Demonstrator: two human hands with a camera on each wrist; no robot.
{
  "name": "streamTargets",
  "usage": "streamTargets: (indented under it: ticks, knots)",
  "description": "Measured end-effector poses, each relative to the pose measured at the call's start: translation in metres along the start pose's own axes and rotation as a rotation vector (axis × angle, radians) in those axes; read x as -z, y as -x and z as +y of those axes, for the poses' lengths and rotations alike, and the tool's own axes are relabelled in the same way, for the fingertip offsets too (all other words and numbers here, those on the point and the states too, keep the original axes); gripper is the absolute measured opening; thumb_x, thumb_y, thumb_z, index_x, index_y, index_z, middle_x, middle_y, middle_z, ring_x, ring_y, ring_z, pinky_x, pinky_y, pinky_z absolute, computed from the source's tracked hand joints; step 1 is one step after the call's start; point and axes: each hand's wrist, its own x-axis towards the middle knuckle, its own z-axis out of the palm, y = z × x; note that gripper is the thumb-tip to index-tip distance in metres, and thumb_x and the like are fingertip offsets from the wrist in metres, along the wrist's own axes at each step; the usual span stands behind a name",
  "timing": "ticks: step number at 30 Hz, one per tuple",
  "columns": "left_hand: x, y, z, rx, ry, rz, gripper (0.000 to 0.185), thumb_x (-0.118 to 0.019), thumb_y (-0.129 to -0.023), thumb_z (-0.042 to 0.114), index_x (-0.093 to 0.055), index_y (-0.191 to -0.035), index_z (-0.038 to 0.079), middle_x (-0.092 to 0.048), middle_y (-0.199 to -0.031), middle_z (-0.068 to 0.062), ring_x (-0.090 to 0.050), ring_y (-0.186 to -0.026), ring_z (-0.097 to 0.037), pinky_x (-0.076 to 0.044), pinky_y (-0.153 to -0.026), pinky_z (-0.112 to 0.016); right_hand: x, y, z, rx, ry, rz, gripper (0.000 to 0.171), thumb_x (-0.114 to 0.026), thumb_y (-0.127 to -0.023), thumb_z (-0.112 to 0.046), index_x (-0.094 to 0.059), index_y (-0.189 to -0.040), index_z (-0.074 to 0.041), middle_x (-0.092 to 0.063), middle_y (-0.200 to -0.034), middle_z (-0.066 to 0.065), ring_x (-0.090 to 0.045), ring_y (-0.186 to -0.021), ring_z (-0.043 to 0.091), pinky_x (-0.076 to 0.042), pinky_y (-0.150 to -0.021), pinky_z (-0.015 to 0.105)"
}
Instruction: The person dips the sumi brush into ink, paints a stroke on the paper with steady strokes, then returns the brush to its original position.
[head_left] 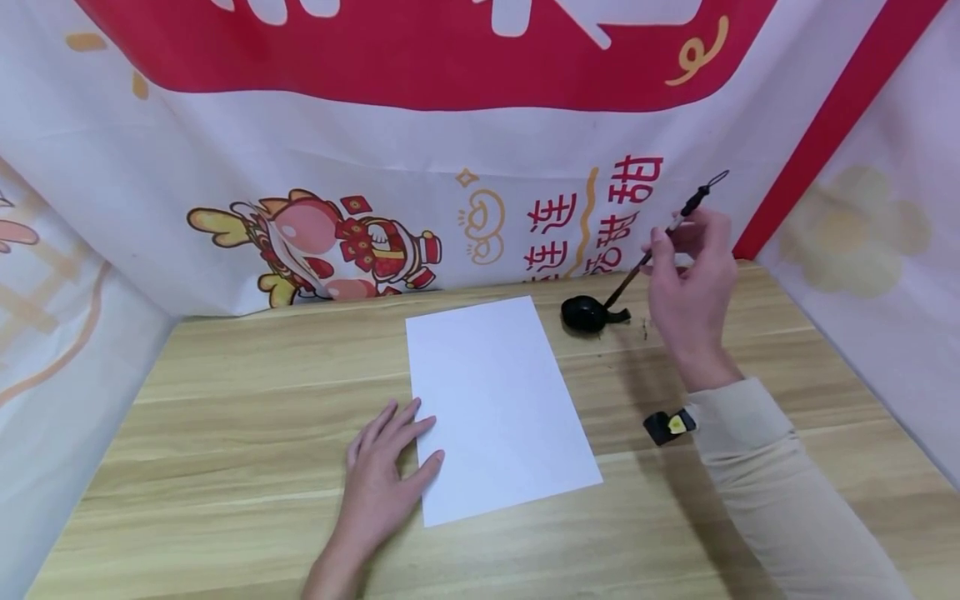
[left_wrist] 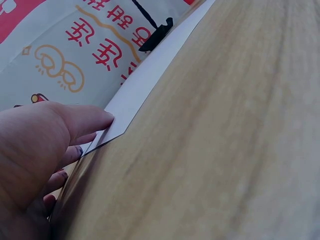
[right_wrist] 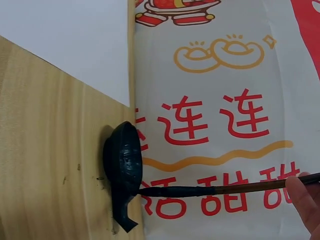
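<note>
A blank white sheet of paper [head_left: 498,404] lies on the wooden table [head_left: 225,433]. My left hand [head_left: 382,475] rests flat at the sheet's lower left edge, fingers straight, thumb touching the paper [left_wrist: 145,80]. My right hand [head_left: 686,275] pinches a thin calligraphy brush [head_left: 660,242] with a cord loop at its top. The brush tip dips into a small black ink dish [head_left: 588,315] near the back wall. In the right wrist view the brush [right_wrist: 215,190] meets the black ink dish [right_wrist: 124,172], with one fingertip [right_wrist: 302,197] on the handle.
A printed red-and-white banner [head_left: 480,183] closes off the back and both sides of the table. A small black and yellow wrist-worn device [head_left: 670,425] sits by my right sleeve. Small ink specks dot the wood beside the dish.
</note>
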Motion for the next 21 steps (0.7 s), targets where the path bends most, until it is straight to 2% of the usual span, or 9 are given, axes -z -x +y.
streamTargets:
  ticks: [9,21]
  knots:
    - [-0.0008,0.0001,-0.0002,-0.001,-0.005,-0.001,0.049,-0.084,-0.092,0.027,-0.072,-0.139,0.017,-0.054,-0.165,-0.004,-0.034,-0.161,-0.038,-0.014,-0.128,-0.069,-0.0011,0.0036,0.0012,-0.006,0.019,-0.039,0.033,-0.059,-0.111,-0.026,-0.054,-0.133,-0.001,-0.071,-0.117,0.013,-0.066,-0.096,-0.003,-0.055,-0.075,0.007]
    - [0.0005,0.0006,0.0004,0.009,-0.003,-0.007,0.049,-0.083,-0.092,0.027,-0.072,-0.139,0.017,-0.054,-0.165,-0.004,-0.033,-0.162,-0.038,-0.013,-0.128,-0.069,0.0011,0.0011,-0.0024,0.007,0.016,-0.012,0.034,-0.059,-0.111,-0.027,-0.055,-0.133,-0.001,-0.072,-0.116,0.012,-0.067,-0.097,-0.004,-0.055,-0.076,0.006]
